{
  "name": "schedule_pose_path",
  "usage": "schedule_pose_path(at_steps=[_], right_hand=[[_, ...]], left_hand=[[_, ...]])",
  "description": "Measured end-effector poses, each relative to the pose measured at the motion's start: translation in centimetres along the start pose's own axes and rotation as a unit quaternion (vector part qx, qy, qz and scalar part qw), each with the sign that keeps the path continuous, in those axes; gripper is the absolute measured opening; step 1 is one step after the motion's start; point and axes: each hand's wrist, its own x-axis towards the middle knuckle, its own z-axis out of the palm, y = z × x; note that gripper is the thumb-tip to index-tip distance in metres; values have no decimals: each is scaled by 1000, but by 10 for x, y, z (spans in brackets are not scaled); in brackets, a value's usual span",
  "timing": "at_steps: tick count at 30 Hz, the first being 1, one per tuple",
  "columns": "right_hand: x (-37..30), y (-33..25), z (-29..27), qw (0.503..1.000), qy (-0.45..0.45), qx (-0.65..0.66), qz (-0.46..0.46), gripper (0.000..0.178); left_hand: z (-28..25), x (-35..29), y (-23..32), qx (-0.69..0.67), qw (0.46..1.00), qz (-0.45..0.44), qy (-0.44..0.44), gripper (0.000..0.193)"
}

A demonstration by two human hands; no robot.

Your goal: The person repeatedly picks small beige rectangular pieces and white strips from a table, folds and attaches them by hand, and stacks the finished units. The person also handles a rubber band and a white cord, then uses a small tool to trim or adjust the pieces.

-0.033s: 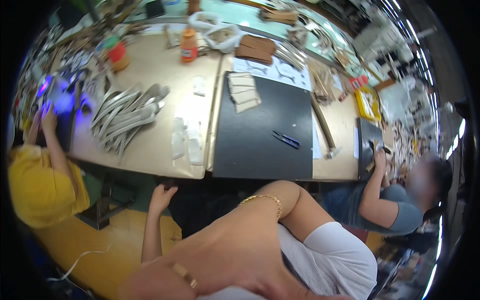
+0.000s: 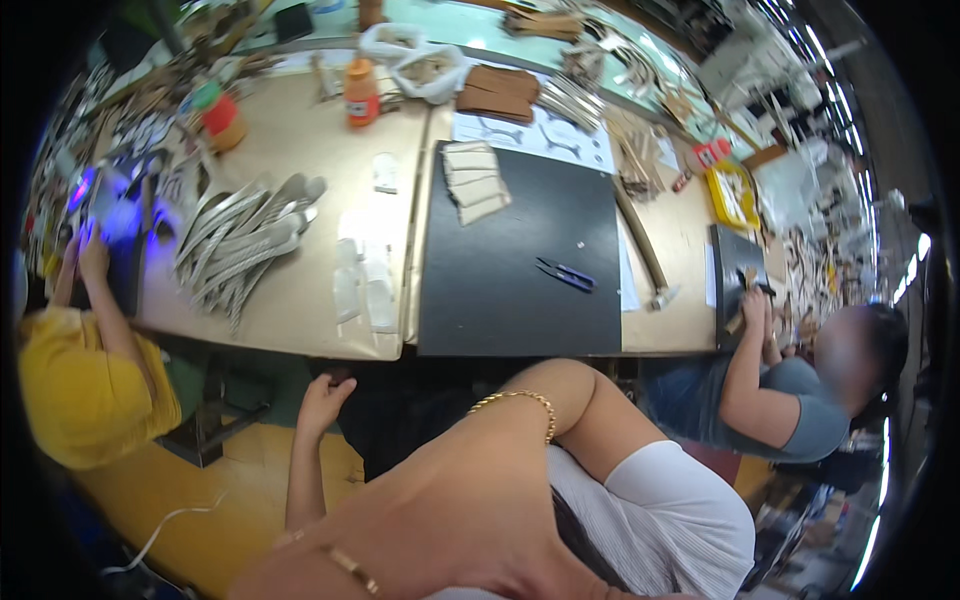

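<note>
My right hand (image 2: 420,490) is raised so close that it fills the lower middle, with a gold chain bracelet (image 2: 515,398) at the wrist and a gold ring (image 2: 350,570) on one finger. Its fingertips run out of the picture at the bottom. Below the table's front edge, left of the middle, my left hand (image 2: 322,402) has its thumb up and its fingers curled at a dark thing I cannot make out. Ahead lies a black mat (image 2: 500,300) bearing dark blue thread snips (image 2: 567,274) and a stack of cream strips (image 2: 475,180).
Silvery straps (image 2: 245,235) are heaped on the table's left part, near clear packets (image 2: 362,285). An orange bottle (image 2: 361,92), white bags (image 2: 430,72) and brown pieces (image 2: 497,92) stand behind. A hammer (image 2: 642,240) lies right. People sit at both sides, a yellow shirt (image 2: 100,390) left.
The view has shifted a little, so the table's things sit slightly further left. My right hand has moved slightly lower and left near the lens; my left hand stays by the table edge.
</note>
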Motion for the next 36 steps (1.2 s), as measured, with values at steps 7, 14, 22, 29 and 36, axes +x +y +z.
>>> schedule_pose_path(at_steps=[7, 14, 22, 29, 36], right_hand=[[-11, -52, -1, 998, 51, 11, 38, 81], [-42, -67, -28, 992, 101, -79, 4, 72], [-125, -129, -156, 734, 408, -510, 186, 16], [-125, -153, -336, 413, 195, -857, 238, 16], [-121, -130, -407, 284, 33, -894, 346, 14]], left_hand=[[2, -57, 136, 262, 931, 15, -255, 30], [1, -91, 211, 300, 891, 148, -306, 32], [-6, -73, 248, 253, 888, 233, -304, 31], [11, -50, 273, 87, 928, 292, -216, 29], [-15, -33, 272, 55, 953, 257, -154, 35]])
